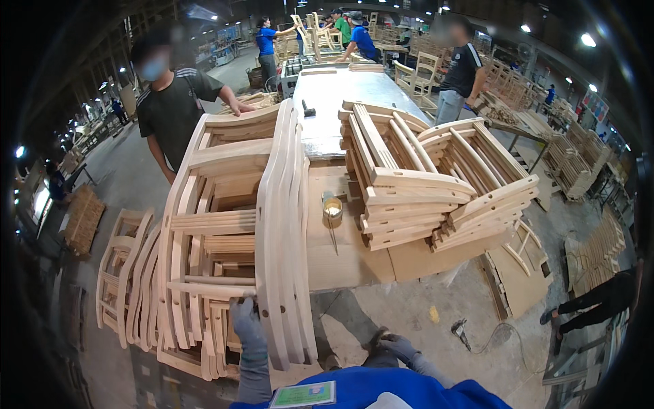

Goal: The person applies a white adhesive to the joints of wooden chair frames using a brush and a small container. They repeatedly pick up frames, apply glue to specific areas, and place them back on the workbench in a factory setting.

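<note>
My left hand (246,320), in a grey glove, rests against the near end of a tall stack of pale wooden chair frames (231,225) that lies across the workbench edge. Its fingers touch the curved side rails (289,232) near the bottom. My right hand (397,346), also gloved, hangs low by my blue shirt with fingers curled and nothing in it. A small glue pot (332,206) with a brush stands on the plywood bench top (340,259) just right of the stack.
Two heaps of wooden chair parts (436,184) fill the bench's right side. A person in a dark shirt (170,102) stands behind the stack on the left; another (462,71) stands at the far right. More frames (122,273) lean on the floor left. A power tool (462,332) lies on the floor.
</note>
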The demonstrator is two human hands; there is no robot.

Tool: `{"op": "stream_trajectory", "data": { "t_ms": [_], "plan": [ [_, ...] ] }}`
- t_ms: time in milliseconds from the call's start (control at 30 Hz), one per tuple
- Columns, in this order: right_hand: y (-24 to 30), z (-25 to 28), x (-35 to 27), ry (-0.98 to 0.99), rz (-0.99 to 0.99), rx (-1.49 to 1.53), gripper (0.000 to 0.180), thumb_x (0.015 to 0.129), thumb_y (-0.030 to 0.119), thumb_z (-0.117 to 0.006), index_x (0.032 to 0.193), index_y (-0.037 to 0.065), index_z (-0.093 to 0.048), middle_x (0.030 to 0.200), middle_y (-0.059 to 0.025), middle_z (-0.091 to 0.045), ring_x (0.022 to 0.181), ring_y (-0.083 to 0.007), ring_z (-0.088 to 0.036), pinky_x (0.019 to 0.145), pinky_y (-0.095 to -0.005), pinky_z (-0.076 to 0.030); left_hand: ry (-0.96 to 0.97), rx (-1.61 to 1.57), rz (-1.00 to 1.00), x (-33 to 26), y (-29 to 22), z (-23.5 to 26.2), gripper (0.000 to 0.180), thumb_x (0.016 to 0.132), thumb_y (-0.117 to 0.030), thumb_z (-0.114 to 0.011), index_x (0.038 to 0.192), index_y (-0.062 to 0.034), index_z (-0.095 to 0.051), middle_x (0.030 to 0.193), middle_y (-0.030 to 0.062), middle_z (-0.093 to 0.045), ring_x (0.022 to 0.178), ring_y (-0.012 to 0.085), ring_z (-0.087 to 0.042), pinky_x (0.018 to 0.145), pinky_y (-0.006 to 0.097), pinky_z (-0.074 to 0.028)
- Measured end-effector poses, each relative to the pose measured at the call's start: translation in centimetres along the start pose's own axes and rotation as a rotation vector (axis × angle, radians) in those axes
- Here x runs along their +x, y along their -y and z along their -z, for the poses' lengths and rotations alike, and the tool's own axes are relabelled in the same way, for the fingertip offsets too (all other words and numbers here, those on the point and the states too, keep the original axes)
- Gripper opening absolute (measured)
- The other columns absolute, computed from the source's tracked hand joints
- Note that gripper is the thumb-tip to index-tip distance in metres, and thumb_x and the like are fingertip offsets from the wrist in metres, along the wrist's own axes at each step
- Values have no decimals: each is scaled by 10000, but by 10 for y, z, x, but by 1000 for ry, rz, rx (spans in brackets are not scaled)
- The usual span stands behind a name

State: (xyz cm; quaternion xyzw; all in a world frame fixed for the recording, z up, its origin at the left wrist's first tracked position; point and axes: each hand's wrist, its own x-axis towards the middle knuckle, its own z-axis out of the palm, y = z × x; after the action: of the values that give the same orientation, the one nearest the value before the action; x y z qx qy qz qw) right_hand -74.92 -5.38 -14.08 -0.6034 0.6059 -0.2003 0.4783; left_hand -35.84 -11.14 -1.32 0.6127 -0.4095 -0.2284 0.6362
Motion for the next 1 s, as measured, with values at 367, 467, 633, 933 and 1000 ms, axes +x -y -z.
{"op": "stream_trajectory", "data": {
  "t_ms": [367,467,633,933,1000],
  "plan": [
    [-12,113,171,123,587,-393,399,830,403,-528,1036,76,-626,1064,-177,-627,998,-352,-574,853,-407,-460,-188,-146,33,-48,-66,-134,700,787,57,-527,1409,-19,-215,1424,147,-292,1231,271,-394,1034,372,-318],
    [-16,140,176,151,463,-305,410,842,336,-527,1113,38,-602,1113,-187,-609,1049,-342,-562,885,-377,-449,-11,-91,28,-59,-61,-174,683,809,33,-534,1409,-8,-211,1422,158,-294,1254,278,-378,1043,372,-304],
    [-29,196,150,183,163,-136,423,857,323,-510,1120,3,-593,1105,-199,-610,1052,-343,-562,898,-367,-439,129,21,131,-61,-42,-221,643,829,-10,-573,1384,39,-250,1395,189,-328,1282,260,-356,1055,329,-288],
    [-20,221,110,-201,-86,539,303,874,139,-559,1108,-52,-587,988,-136,-652,911,-161,-616,803,-264,-479,394,547,147,23,32,-281,491,829,-287,-618,1225,-12,-524,896,157,-670,767,256,-641,697,349,-492],
    [-5,226,105,-243,-95,582,289,878,114,-558,1109,-57,-583,949,-124,-651,861,-142,-620,753,-246,-489,445,678,143,46,63,-294,592,786,-362,-647,1242,-13,-502,1010,191,-634,871,305,-621,758,383,-482]
  ]
}}
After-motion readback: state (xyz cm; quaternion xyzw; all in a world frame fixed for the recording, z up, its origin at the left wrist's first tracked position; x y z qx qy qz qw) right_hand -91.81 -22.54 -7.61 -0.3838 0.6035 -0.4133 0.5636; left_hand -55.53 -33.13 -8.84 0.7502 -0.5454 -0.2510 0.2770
